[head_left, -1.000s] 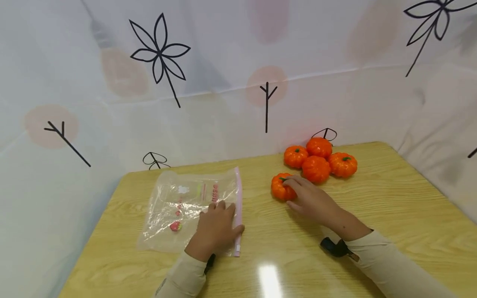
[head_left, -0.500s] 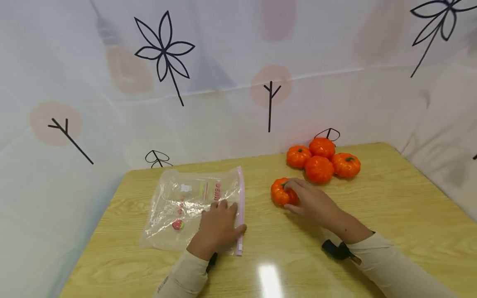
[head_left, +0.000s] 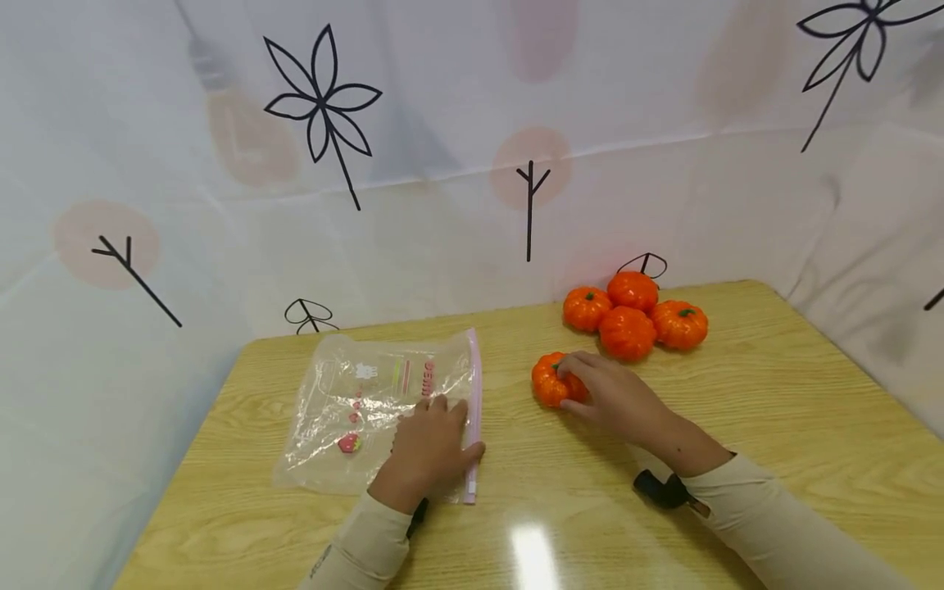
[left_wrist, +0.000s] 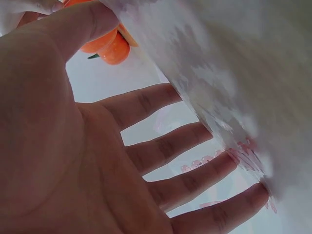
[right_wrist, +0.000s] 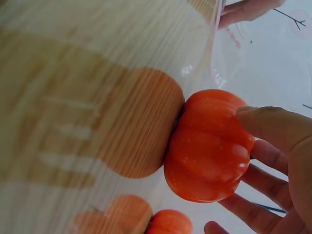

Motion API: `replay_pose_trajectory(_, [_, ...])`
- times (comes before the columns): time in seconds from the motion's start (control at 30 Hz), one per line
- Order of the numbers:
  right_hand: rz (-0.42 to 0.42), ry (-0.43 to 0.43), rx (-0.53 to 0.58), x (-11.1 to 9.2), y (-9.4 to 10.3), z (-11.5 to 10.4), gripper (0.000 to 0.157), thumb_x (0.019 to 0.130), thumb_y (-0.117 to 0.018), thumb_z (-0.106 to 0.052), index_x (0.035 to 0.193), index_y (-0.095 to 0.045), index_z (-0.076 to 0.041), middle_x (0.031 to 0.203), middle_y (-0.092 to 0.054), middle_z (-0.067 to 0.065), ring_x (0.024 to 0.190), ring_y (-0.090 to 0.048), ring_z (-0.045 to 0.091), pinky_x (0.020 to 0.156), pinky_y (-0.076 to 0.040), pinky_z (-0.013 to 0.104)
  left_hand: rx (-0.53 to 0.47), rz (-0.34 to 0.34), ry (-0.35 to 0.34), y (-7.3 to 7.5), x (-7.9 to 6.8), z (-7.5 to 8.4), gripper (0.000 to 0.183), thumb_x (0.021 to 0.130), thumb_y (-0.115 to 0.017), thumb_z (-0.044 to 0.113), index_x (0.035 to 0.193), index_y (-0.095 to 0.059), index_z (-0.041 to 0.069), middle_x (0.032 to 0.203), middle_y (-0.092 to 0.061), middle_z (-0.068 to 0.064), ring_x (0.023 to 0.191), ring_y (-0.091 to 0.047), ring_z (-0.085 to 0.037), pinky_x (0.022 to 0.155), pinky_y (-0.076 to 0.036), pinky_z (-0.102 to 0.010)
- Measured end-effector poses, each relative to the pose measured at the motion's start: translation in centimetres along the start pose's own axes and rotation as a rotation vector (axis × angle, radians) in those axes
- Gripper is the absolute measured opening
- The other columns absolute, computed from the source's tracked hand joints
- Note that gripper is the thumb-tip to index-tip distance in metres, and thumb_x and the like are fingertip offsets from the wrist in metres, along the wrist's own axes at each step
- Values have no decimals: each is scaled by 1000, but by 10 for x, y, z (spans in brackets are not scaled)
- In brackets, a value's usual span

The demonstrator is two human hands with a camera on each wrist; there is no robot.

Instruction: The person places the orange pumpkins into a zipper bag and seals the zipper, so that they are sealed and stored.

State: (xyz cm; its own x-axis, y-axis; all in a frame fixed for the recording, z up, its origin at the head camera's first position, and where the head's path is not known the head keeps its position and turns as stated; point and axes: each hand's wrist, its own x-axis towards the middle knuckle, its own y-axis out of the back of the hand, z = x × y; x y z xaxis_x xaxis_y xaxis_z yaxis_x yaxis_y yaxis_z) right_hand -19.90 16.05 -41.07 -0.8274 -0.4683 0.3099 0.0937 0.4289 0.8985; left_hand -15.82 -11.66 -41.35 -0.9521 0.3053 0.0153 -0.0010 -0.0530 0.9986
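A clear zip bag (head_left: 347,410) with a pink zip edge and printed strawberry lies flat on the table's left side. My left hand (head_left: 428,451) rests on it near the zip edge; in the left wrist view its spread fingers (left_wrist: 165,146) touch the plastic at their tips. To the right, my right hand (head_left: 619,401) holds a small orange toy pumpkin (head_left: 553,381) with a green stem. Seen from the right wrist, thumb and fingers lie around this pumpkin (right_wrist: 209,146), which sits on the tabletop.
Several more orange pumpkins stand clustered behind the right hand, among them a front pumpkin (head_left: 627,333) and a right one (head_left: 680,324). The wooden table (head_left: 774,393) ends at a patterned cloth backdrop (head_left: 442,246).
My right hand has shifted the pumpkin slightly toward me and left, away from the cluster. The left hand has stayed on the bag.
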Motion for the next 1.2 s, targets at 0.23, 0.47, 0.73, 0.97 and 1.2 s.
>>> replay_pose_trajectory(0.23, [4,3,-9,0,0,-1,37,79,-84,-19,108,-62,-12,115,-68,7,103,-66,27,87,-55,45,-18,-18,-4,-1,0,0,61,84,-63,52,129,-59,11,121,-61,-17,115,-57,-39,79,-49,-59])
replay_pose_trajectory(0.47, [27,11,-25,0,-1,-1,38,76,-86,-20,105,-62,-12,110,-68,6,103,-64,28,92,-51,48,-30,-6,-31,-4,0,0,60,84,-55,44,133,-56,11,127,-58,-14,121,-54,-38,82,-48,-57])
replay_pose_trajectory(0.73, [34,-17,49,-1,-3,-4,53,76,-87,-18,117,-56,-6,115,-64,12,108,-60,33,95,-49,51,-83,-31,-48,-3,2,-1,50,88,-54,37,132,-56,13,132,-58,-10,126,-53,-35,81,-50,-56])
replay_pose_trajectory(0.97, [14,-49,77,-2,-4,-4,80,77,-86,-18,143,-46,0,133,-55,23,122,-54,40,99,-49,54,-178,-17,-15,-1,4,0,34,87,-57,30,113,-58,8,133,-60,-13,127,-54,-34,83,-50,-56])
replay_pose_trajectory(1.2, [-15,-6,9,-2,-4,-6,59,80,-83,-21,129,-61,2,133,-58,20,120,-59,40,100,-49,53,-100,-4,-54,-3,2,0,19,87,-58,25,74,-58,11,128,-61,-13,125,-55,-37,79,-51,-57])
